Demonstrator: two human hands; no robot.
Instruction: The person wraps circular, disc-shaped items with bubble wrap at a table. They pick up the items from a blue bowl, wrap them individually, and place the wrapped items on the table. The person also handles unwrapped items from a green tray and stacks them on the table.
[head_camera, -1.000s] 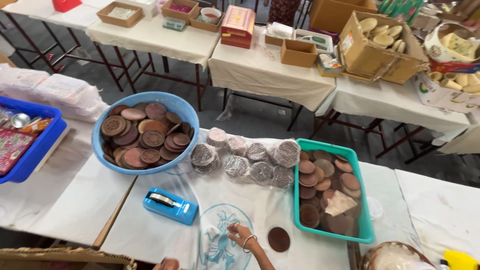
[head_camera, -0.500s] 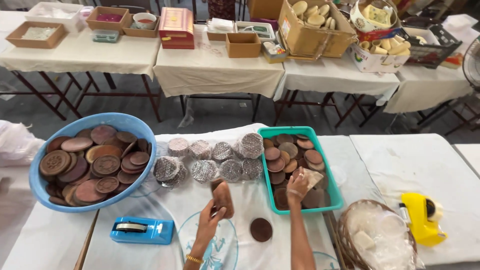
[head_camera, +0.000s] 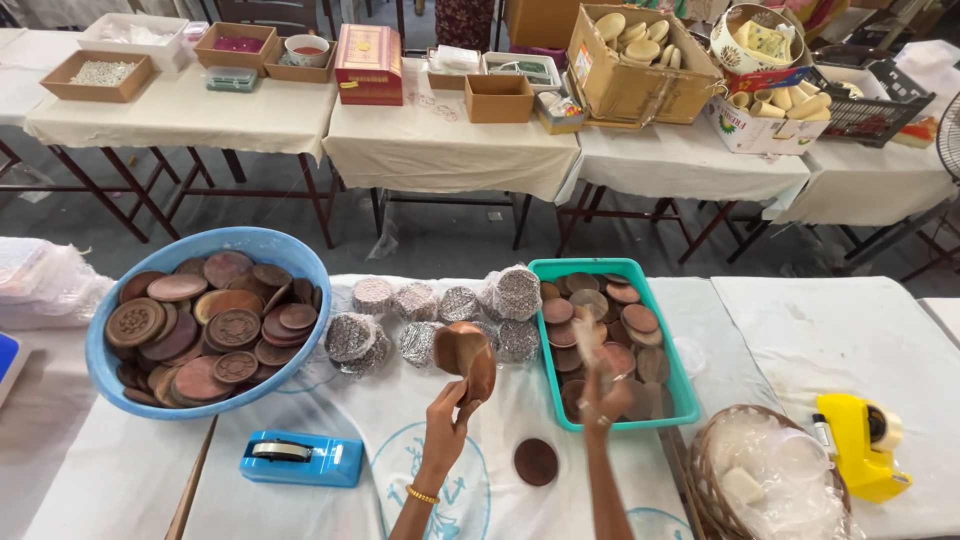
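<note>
Left hand (head_camera: 445, 415) lifts brown discs (head_camera: 468, 358) higher, right hand (head_camera: 603, 395) raised

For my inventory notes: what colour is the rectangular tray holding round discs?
Teal green; the rectangular plastic tray shows best, and only, in the head view.

The right hand (head_camera: 603, 392) is motion-blurred at lower centre, so its fingers and whatever it grips cannot be made out; it hides part of the green tray (head_camera: 668, 335). Both forearms are cut off by the bottom edge. The wicker basket (head_camera: 700, 465) at lower right runs off the bottom edge, and its contents blur under clear plastic. A fan (head_camera: 948, 135) is clipped by the right edge.
</note>
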